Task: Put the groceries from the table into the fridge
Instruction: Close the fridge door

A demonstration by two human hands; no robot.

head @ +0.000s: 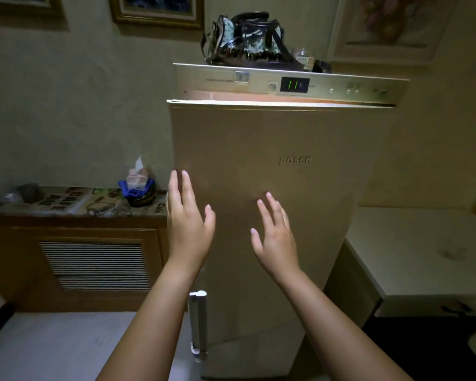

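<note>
both bare hands were raised flat before the tall beige metal fridge [272,188], fingers spread wide, holding nothing: the left hand [188,229] near the door's left edge, the right hand [275,240] near its middle. a strip of light showed above the door. no groceries were in sight.

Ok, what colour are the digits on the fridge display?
Green, reading 11 on the display, in the head view.

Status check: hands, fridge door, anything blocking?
Left hand and right hand open, empty, spread at the fridge door. Door slightly ajar, light showing along its top. Handle untouched. Nothing in the way.
</note>
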